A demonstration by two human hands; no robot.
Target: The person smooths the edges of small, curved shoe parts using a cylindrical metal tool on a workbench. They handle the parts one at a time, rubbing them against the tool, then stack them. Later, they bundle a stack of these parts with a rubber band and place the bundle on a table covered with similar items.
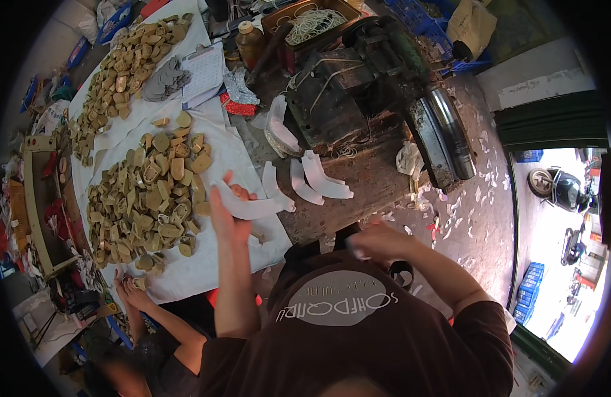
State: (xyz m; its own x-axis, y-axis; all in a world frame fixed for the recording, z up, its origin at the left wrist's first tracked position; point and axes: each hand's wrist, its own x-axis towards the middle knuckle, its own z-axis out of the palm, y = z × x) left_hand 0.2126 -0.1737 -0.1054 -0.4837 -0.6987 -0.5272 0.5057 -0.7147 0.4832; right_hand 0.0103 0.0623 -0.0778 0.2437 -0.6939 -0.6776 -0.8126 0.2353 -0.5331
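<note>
My left hand (233, 215) is closed round one end of a smooth white curved piece (249, 209), holding it over the edge of the white sheet. Its other end meets a second white curved piece (270, 177); whether they touch, I cannot tell. To the right, a pair of similar white curved pieces (324, 180) lies on the dark bench. Another one (279, 124) rests farther back, beside the machine. My right hand (378, 241) is curled in front of my shirt, next to a black object (347, 234). What its fingers hold is hidden.
Heaps of small tan blocks (150, 188) cover the white sheet (229, 142) on the left. A dark greasy machine (338, 86) with a shiny metal cylinder (451, 132) stands ahead. A co-worker's hands (135, 291) are at the lower left. White scraps litter the floor at right.
</note>
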